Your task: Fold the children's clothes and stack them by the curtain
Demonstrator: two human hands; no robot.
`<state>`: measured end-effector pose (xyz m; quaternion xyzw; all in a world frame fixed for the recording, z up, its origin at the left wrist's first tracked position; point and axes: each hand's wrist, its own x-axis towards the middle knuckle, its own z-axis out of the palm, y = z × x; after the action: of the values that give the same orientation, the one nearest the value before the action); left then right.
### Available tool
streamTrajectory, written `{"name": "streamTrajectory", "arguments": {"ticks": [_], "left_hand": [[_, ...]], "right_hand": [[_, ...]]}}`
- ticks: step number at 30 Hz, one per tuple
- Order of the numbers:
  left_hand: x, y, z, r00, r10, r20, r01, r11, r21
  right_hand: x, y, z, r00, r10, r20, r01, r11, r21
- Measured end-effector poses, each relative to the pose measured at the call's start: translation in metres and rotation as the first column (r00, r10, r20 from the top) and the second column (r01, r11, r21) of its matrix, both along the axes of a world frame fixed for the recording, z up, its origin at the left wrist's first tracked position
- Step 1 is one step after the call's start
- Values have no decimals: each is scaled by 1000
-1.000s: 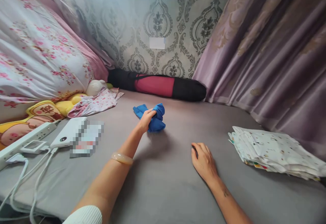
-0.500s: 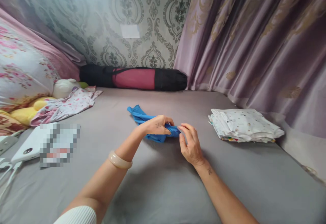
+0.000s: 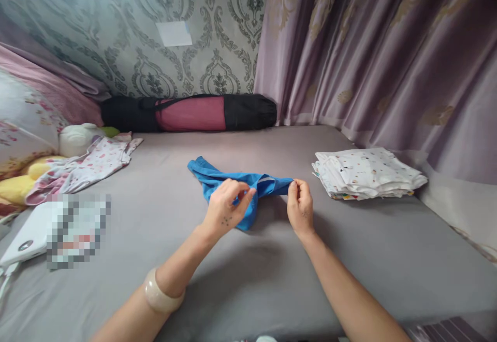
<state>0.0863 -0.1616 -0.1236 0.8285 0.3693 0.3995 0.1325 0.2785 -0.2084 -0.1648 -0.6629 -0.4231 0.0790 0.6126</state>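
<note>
The person's right hand (image 3: 301, 210), just right of centre in the frame, pinches the end of a blue cloth garment (image 3: 267, 184) between thumb and fingers. The left hand (image 3: 227, 204), near the centre, is curled over the garment's near side with thumb and forefinger bent toward each other; whether it grips the fabric cannot be told. The garment lies in the middle of the frame, rumpled, one narrow end toward the upper left of it and the other drawn out to the right hand. A pale bangle (image 3: 161, 293) circles the left forearm at lower left.

Beneath spreads a grey sheet (image 3: 248, 290). Right of the right hand, well apart, sits a folded stack of white patterned cloth (image 3: 373, 173). At the left edge are a white power bank (image 3: 29, 233) with a cable plugged in, a pixelated item beside it (image 3: 77, 233), and a pink-and-white printed garment (image 3: 103, 160) near a white plush toy (image 3: 79, 140).

Farther up, a black and dark-pink long bag (image 3: 190, 113) lies along the patterned wall (image 3: 217, 36), and a mauve curtain (image 3: 349, 46) fills the upper right.
</note>
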Motion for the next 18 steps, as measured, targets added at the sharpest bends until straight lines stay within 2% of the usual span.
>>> {"name": "streamTrajectory", "arguments": {"ticks": [2,5,8,12,16,18], "left_hand": [[-1,-17,-13,983,-111,-146,105,993,-50],[-1,-34,-31,866,-308,-395,258,950,-175],[-1,-37,-39,764,-382,-521,281,923,-264],[-5,-26,-36,772,-286,-568,160,952,-263],[-11,-14,-31,836,-127,-535,16,978,-208],[-13,-9,-31,861,-91,-500,-20,977,-212]], "right_hand": [[0,1,0,1000,-6,-12,6,1000,8],[2,2,0,1000,-9,-21,9,1000,19],[7,4,-2,999,-12,-49,14,999,43],[16,5,-5,993,-34,-115,43,996,75],[20,5,-4,980,-60,-188,75,994,76],[19,6,-4,970,-57,-235,76,995,72]]}}
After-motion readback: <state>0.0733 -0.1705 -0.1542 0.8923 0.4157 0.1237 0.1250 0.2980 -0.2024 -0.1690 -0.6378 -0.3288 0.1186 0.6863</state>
